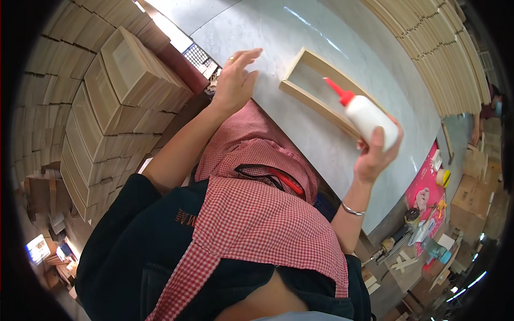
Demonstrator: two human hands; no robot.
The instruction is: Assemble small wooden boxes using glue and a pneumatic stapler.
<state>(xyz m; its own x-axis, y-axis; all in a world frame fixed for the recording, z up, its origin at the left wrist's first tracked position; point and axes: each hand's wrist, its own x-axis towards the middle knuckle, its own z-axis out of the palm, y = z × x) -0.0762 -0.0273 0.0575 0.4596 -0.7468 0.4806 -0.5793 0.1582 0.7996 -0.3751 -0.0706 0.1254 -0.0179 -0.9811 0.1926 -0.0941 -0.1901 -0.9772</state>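
My right hand (379, 148) is wrapped round a white glue bottle (369, 119) with a red pointed nozzle. The bottle is tilted, its tip pointing up and to the left, above a rectangular wooden frame (311, 101). That frame rests on the grey tabletop (257, 32); the bottle and my right hand hide part of its right end. Over the table's near left edge, my left hand (235, 80) is raised with its fingers stretched out and nothing in them. It is apart from the frame.
Stacked wooden frames (101, 107) rise high on my left. Bundled wooden strips (428, 48) lie at the far right. A pink sheet (425, 184), a yellow tape roll (443, 177) and a power tool (396, 235) are at the right. Another person (488, 109) is at the far right edge.
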